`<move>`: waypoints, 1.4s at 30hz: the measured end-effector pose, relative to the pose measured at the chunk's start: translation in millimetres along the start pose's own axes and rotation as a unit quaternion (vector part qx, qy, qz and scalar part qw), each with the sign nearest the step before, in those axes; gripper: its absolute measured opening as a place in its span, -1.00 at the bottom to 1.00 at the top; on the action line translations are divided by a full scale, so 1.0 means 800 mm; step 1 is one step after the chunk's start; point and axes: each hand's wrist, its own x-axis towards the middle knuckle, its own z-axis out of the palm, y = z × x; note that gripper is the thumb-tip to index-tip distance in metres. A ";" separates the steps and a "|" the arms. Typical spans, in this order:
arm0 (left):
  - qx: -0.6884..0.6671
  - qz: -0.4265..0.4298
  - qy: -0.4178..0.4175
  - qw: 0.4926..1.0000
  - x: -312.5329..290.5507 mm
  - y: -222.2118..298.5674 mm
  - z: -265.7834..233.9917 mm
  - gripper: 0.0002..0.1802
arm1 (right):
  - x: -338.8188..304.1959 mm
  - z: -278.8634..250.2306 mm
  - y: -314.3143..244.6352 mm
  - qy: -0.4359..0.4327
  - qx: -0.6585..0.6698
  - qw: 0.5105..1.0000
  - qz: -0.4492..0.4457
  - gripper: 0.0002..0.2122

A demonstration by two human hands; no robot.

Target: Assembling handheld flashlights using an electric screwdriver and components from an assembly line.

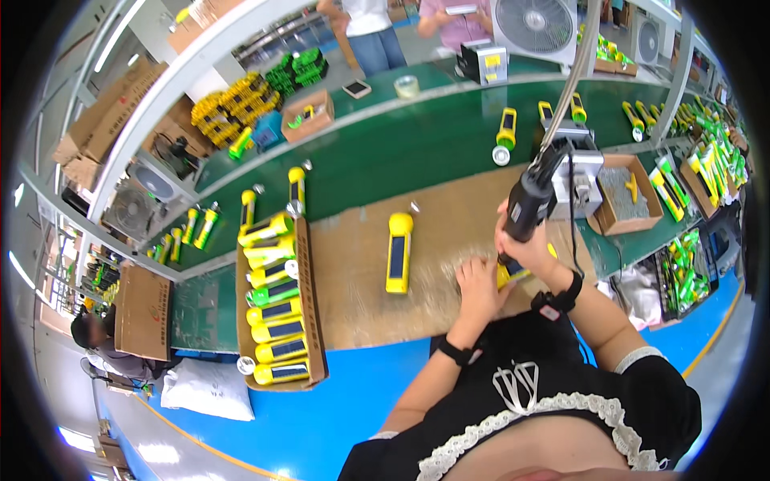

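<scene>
My right hand (525,244) is wrapped round a black electric screwdriver (529,207), held upright with its tip down. Under the tip lies a yellow flashlight (504,278), mostly covered by my hands. My left hand (480,284) has its fingers closed on this flashlight, pressing it to the cardboard sheet (353,276). Left of my hands, another yellow flashlight (399,255) with a dark solar panel lies by itself on the sheet, a small silvery piece (415,207) beside its head.
At the left stands an open carton (319,353) packed with yellow and green flashlights. A small box of screws (613,226) with a yellow piece is at the right, by a grey metal device (579,188). Beyond runs a green conveyor belt (385,136) carrying flashlights; people stand behind it.
</scene>
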 end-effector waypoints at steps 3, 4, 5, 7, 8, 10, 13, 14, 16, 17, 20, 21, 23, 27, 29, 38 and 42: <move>0.014 0.016 -0.008 1.000 -0.003 -0.003 -0.008 -0.42 | 0.001 0.003 0.001 -0.009 -0.014 1.000 0.006 -0.64; 0.009 0.030 -0.023 0.999 -0.001 -0.005 -0.012 -0.42 | 0.003 0.003 0.001 -0.009 -0.012 1.000 -0.005 -0.64; 0.003 0.044 -0.040 0.998 0.002 -0.007 -0.014 -0.42 | 0.005 0.002 0.001 -0.010 -0.009 1.000 0.003 -0.62; 0.005 0.067 -0.046 0.997 0.008 -0.011 -0.020 -0.41 | 0.007 -0.002 -0.004 -0.006 -0.007 1.000 0.007 -0.60; 0.012 0.066 -0.064 0.996 0.009 -0.013 -0.019 -0.41 | 0.008 -0.004 -0.006 -0.025 -0.012 1.000 0.003 -0.57; 0.036 0.052 -0.103 0.993 0.014 -0.009 -0.025 -0.45 | 0.007 -0.008 -0.018 -0.048 -0.003 0.999 -0.003 -0.54; 0.061 0.019 -0.098 0.993 0.016 0.004 -0.027 -0.53 | -0.003 -0.023 -0.058 -0.013 0.003 0.992 -0.126 -0.48; 0.091 0.014 -0.085 0.992 0.017 0.003 -0.021 -0.55 | -0.003 -0.030 -0.078 0.010 0.057 0.984 -0.167 -0.47; 0.133 -0.025 -0.085 0.987 0.023 0.002 -0.016 -0.55 | -0.013 -0.048 -0.121 0.041 0.128 0.969 -0.209 -0.45; 0.174 -0.069 -0.086 0.979 0.029 0.000 -0.013 -0.56 | -0.018 -0.064 -0.135 0.047 0.147 0.965 -0.213 -0.44; 0.228 -0.096 -0.070 0.966 0.084 -0.039 0.026 -0.52 | -0.034 -0.104 -0.142 0.094 0.078 0.965 -0.231 -0.41; 0.232 -0.089 -0.036 0.968 0.116 -0.070 0.058 -0.45 | -0.037 -0.102 -0.143 0.122 0.072 0.966 -0.217 -0.41; 0.118 -0.088 0.087 0.985 0.191 -0.106 0.083 -0.22 | -0.035 -0.092 -0.133 0.155 0.047 0.962 -0.220 -0.41; 0.119 -0.205 -0.016 0.971 0.260 -0.068 0.059 -0.16 | -0.031 -0.107 -0.105 0.181 -0.002 0.965 -0.189 -0.45; 0.105 -0.214 -0.010 0.971 0.250 -0.066 0.048 -0.22 | -0.030 -0.119 -0.095 0.227 -0.076 0.954 -0.178 -0.48; 0.270 -0.282 -0.072 0.918 0.036 -0.104 -0.089 -0.55 | 0.032 -0.198 -0.064 0.309 -0.141 0.908 -0.247 -0.54; 0.066 -0.265 -0.126 0.954 -0.031 -0.081 -0.120 -0.60 | 0.050 -0.217 -0.062 0.299 -0.158 0.907 -0.250 -0.58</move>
